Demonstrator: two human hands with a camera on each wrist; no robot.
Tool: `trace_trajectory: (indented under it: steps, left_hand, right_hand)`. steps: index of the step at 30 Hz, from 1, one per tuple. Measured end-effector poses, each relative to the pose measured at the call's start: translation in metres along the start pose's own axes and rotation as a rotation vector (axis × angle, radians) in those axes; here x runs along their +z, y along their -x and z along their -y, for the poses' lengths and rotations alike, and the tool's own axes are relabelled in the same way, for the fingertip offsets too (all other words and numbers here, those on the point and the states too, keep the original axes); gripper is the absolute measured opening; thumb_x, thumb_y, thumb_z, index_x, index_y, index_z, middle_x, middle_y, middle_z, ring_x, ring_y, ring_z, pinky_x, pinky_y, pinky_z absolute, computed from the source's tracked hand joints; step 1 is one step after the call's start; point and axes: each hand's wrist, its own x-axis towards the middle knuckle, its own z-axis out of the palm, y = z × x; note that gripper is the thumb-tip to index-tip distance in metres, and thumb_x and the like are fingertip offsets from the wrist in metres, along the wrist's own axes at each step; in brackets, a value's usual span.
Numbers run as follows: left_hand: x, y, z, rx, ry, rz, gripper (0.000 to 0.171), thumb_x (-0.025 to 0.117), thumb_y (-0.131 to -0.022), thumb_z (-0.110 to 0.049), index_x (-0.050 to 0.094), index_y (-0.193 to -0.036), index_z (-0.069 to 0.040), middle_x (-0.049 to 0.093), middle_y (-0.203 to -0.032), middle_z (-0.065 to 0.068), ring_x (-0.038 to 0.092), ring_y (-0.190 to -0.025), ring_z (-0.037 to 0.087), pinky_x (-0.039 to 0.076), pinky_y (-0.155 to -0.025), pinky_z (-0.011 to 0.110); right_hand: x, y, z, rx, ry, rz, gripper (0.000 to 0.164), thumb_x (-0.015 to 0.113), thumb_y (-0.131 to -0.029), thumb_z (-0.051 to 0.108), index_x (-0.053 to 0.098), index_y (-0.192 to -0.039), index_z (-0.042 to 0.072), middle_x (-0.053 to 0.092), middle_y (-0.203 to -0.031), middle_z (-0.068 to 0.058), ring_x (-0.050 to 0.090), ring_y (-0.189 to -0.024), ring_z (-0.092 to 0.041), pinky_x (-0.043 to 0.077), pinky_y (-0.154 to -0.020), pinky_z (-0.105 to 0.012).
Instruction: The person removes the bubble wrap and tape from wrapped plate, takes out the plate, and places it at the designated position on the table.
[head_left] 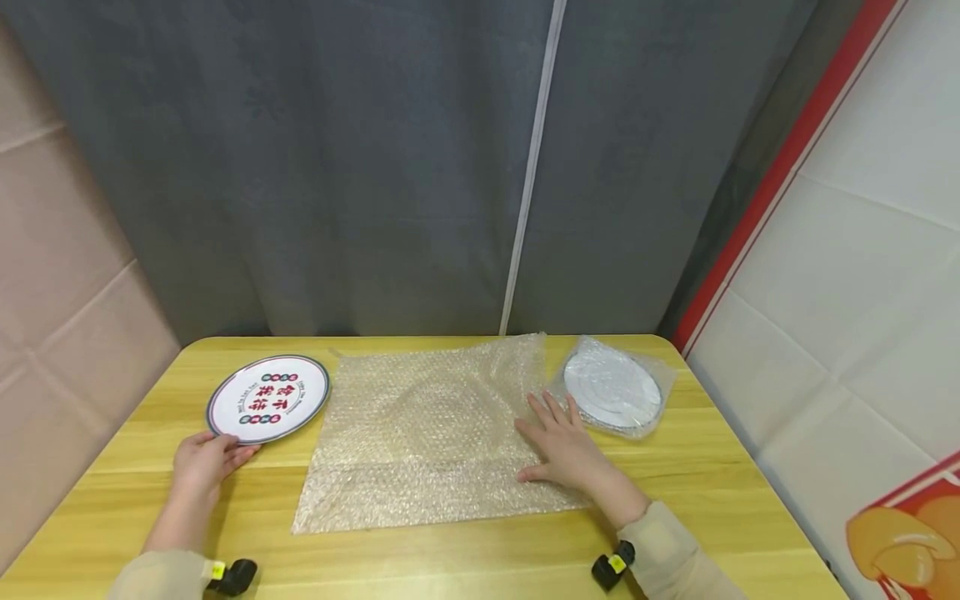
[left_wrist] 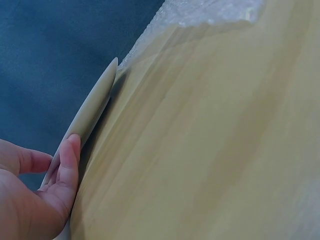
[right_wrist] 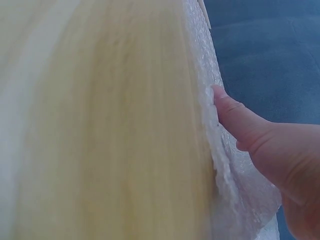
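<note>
A round white plate (head_left: pixel 268 400) with a dark rim and red printed characters is at the left of the table. My left hand (head_left: pixel 206 462) pinches its near edge, thumb above and fingers beneath; in the left wrist view the plate (left_wrist: pixel 92 107) shows edge-on, close over the tabletop. A sheet of clear bubble wrap (head_left: pixel 420 433) lies spread across the middle. My right hand (head_left: pixel 562 446) rests on the sheet's right side with fingers spread, and the right wrist view shows its thumb (right_wrist: pixel 237 115) against the bubble wrap (right_wrist: pixel 220 150).
Just beyond my right hand lies another plate wrapped in bubble wrap (head_left: pixel 615 387), at the back right of the wooden table (head_left: pixel 675 500). A grey curtain (head_left: pixel 375 167) hangs behind the table's far edge. Pale panels stand on both sides.
</note>
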Motion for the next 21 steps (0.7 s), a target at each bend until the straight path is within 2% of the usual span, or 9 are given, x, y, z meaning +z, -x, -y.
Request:
trace_trajectory:
  steps: [8, 15, 21]
  left_hand:
    - [-0.002, -0.0018, 0.0005, 0.003, -0.02, 0.034, 0.063, 0.039, -0.098, 0.001, -0.001, -0.145, 0.014, 0.06, -0.073, 0.004, 0.068, -0.068, 0.014, 0.056, -0.075, 0.029]
    - [-0.0024, -0.0026, -0.0013, -0.018, -0.091, 0.05, 0.06, 0.039, -0.098, -0.002, 0.004, -0.144, 0.017, 0.063, -0.07, 0.003, 0.068, -0.067, 0.015, 0.057, -0.074, 0.031]
    - [-0.0023, -0.0003, -0.0045, -0.036, -0.163, 0.045, 0.059, 0.039, -0.098, -0.002, 0.008, -0.142, 0.02, 0.062, -0.068, 0.008, 0.068, -0.062, 0.021, 0.058, -0.068, 0.033]
  right_hand:
    - [-0.0019, 0.0003, 0.0007, 0.0, -0.021, 0.002, 0.087, 0.063, -0.072, 0.068, 0.051, -0.139, 0.014, 0.021, -0.154, -0.021, 0.012, -0.14, -0.044, 0.0, -0.109, -0.064]
    - [-0.0041, 0.0001, 0.0012, -0.003, -0.007, -0.011, 0.087, 0.063, -0.071, 0.068, 0.052, -0.138, 0.013, 0.022, -0.153, -0.022, 0.015, -0.139, -0.044, 0.004, -0.109, -0.065]
    - [-0.0052, 0.001, 0.002, -0.005, -0.018, -0.016, 0.087, 0.063, -0.071, 0.068, 0.052, -0.138, 0.013, 0.022, -0.153, -0.022, 0.014, -0.139, -0.044, 0.004, -0.109, -0.065]
